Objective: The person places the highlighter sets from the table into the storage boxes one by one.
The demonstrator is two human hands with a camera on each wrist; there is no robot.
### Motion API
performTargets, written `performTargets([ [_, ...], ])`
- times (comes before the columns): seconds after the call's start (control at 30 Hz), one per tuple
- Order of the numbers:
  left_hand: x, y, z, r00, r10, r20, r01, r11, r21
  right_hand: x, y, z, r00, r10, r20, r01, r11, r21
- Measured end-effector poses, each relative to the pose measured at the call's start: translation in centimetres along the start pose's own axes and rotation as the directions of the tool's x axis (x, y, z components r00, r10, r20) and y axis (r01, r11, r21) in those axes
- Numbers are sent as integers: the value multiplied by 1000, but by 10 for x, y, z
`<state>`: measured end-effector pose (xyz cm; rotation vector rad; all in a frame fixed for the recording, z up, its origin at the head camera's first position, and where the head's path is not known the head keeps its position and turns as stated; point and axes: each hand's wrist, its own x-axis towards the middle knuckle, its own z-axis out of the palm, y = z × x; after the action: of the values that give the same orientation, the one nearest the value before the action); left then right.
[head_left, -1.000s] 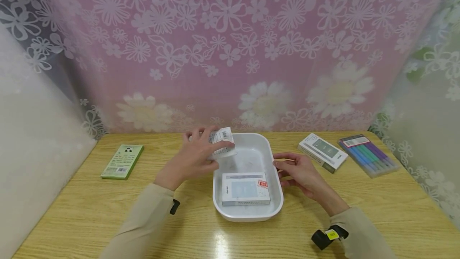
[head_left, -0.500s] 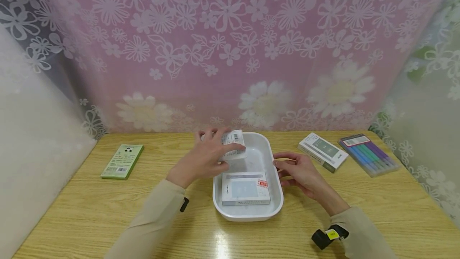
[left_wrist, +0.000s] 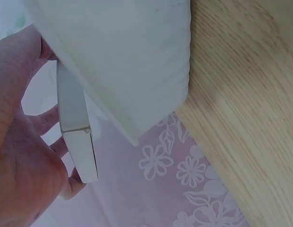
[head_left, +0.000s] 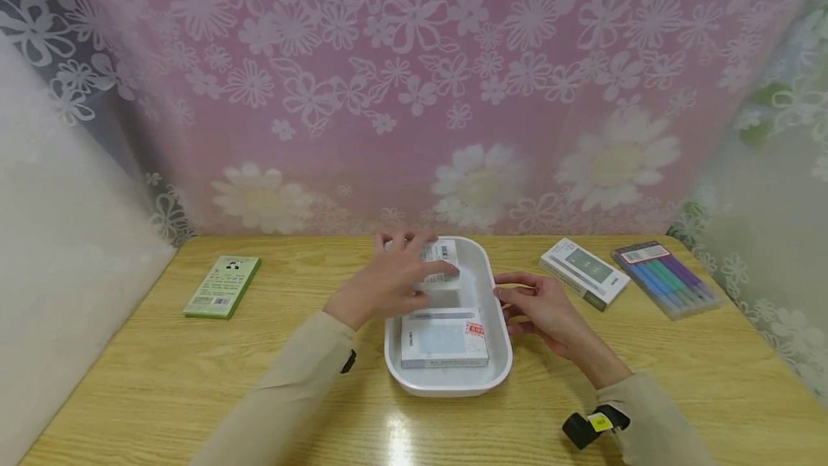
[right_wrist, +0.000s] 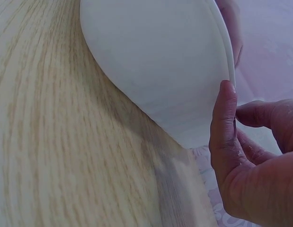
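In the head view my left hand (head_left: pixel 391 282) grips a small white printed box (head_left: pixel 441 259) over the back part of a white plastic tray (head_left: pixel 453 388). The left wrist view shows that box (left_wrist: pixel 73 101) edge-on between thumb and fingers, beside the tray's rim. A larger white box (head_left: pixel 443 342) with a pale blue panel and a red sticker lies flat in the tray's front half. My right hand (head_left: pixel 546 315) pinches the tray's right rim, one finger lying along the outer wall (right_wrist: pixel 155 66) in the right wrist view.
On the wooden table (head_left: pixel 310 408), a green box (head_left: pixel 223 286) lies at the left. To the right of the tray lie a white-and-grey box (head_left: pixel 585 272) and a clear pack of coloured pens (head_left: pixel 666 277). A floral curtain (head_left: pixel 414 92) hangs behind the table's back edge.
My left hand has moved right with the small white box, from the tray's left edge to over its back part. The right hand has stayed on the rim.
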<state>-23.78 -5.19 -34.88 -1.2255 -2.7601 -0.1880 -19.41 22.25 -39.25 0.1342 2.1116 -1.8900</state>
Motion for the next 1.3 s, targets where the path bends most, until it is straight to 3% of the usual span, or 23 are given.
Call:
performTargets([
  [0.53,21,8,15,994,2,113,3,999,-41,-2,-1,0,1000,-5,12,4,999,35],
  [0.97,29,8,28,975,-53,215,61,998,-32,-2,-3,1,1000,3,-11,-3,1000,22],
  [1.3,35,5,30,950,-90,299,134,983,-128,0,-1,2,1000,7,-24,-7,1000,17],
])
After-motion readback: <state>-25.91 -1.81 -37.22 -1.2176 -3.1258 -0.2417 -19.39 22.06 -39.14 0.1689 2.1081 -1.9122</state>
